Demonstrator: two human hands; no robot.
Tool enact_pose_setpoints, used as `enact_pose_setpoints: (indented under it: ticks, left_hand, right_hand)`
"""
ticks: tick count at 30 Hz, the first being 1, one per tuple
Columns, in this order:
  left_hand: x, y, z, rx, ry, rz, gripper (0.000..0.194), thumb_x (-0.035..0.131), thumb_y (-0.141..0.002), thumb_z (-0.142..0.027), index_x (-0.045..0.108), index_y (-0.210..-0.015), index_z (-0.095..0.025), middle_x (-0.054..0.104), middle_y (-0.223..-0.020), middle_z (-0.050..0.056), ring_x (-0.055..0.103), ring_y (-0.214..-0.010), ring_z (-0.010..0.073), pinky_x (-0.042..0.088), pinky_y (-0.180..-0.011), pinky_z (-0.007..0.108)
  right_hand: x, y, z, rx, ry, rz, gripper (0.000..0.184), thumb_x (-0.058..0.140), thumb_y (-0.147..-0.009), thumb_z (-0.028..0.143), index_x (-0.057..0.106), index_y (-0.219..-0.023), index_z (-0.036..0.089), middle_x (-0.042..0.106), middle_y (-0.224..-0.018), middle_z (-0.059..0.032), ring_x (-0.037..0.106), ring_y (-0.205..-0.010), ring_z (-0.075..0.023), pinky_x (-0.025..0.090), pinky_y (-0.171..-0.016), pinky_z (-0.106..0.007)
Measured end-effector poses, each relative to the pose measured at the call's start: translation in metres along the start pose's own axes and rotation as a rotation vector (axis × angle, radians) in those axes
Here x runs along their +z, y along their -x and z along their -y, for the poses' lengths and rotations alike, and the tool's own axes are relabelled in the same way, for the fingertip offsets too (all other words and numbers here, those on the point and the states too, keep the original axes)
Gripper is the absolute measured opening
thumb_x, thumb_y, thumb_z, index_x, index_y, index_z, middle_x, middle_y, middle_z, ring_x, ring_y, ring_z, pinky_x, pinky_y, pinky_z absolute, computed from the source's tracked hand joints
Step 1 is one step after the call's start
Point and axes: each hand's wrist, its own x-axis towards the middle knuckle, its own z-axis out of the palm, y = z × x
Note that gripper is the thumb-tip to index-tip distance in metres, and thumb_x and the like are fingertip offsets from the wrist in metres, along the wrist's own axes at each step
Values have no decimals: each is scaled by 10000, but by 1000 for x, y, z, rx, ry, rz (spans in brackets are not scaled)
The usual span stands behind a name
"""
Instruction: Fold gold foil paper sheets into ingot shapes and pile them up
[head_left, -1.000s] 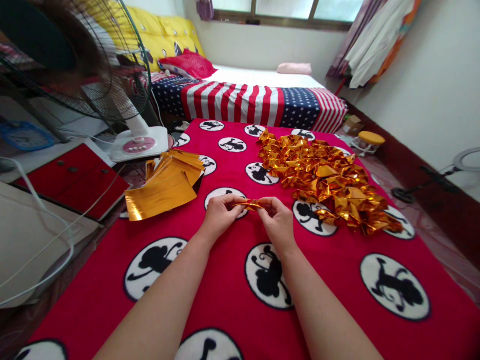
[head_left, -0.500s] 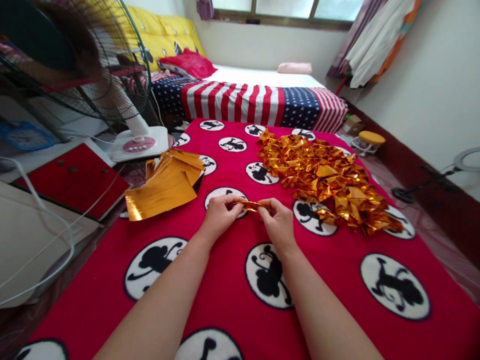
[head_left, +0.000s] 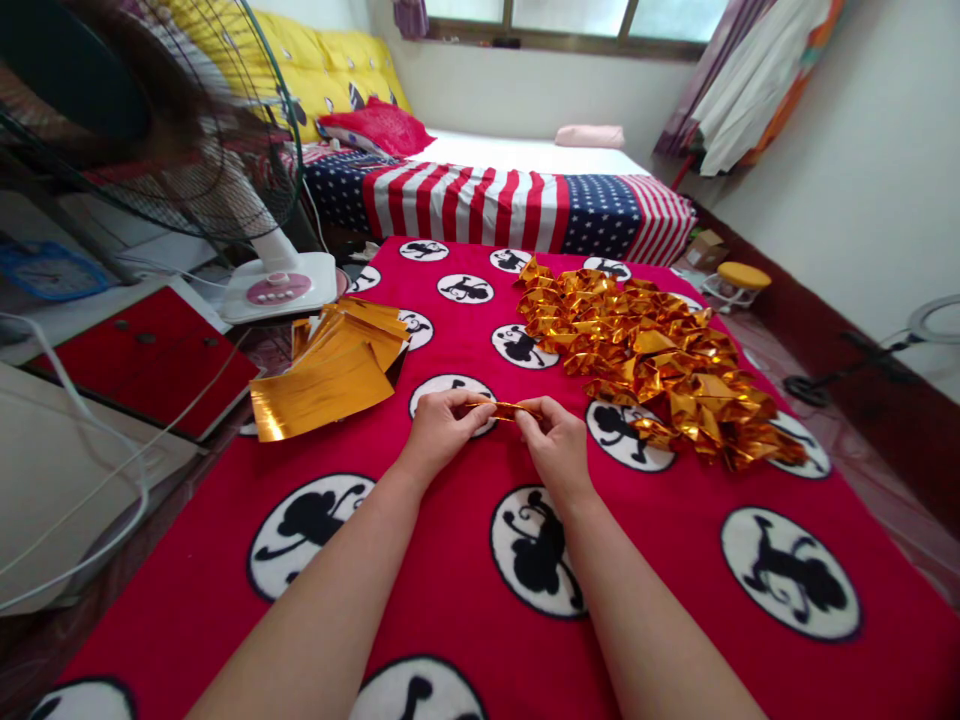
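Observation:
Between my two hands is a narrow folded strip of shiny gold foil paper (head_left: 506, 411), held level above the red cloth (head_left: 450, 530). My left hand (head_left: 444, 425) pinches its left end with thumb and fingers, and my right hand (head_left: 553, 440) grips the right end. Fingers cover both ends of the strip. To the left lies a fanned stack of flat gold paper sheets (head_left: 322, 390). A large heap of folded gold foil pieces (head_left: 645, 350) spreads over the cloth on the right.
An electric fan (head_left: 277, 285) with blurred blades stands at the left, beside a red panel (head_left: 142, 355) and a white cable (head_left: 120, 430). Beyond the cloth is a bed with a stars-and-stripes cover (head_left: 480, 205). A yellow-topped stool (head_left: 742, 277) stands at the right.
My left thumb has shifted slightly right along the strip, and the strip looks a little flatter. Otherwise both hands stay in place.

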Motion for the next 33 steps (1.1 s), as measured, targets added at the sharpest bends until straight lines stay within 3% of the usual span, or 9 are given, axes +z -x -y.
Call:
enact_pose_setpoints:
  ticks: [9,33]
  left_hand:
    - [2,-1,4,2,42,13,237,720,-739,-322,761,-876,-133,756,-823,75,685,-699,172,541,-633,238]
    - [2,-1,4,26,-17,9,201,699,-741,-247,759,-898,-138,759,-827,71,689,-689,162,538,-649,237]
  right_hand:
    - [1,0,-3,-7,-18,6,137,573,-811,260,685,-839,187,687,-731,-21,614,-620,-159,455,-576,-247]
    - [1,-1,-2,-2,8,1,136,568,-775,230,683,-834,188,705,-746,-28,631,-638,-170,472,-592,-254]
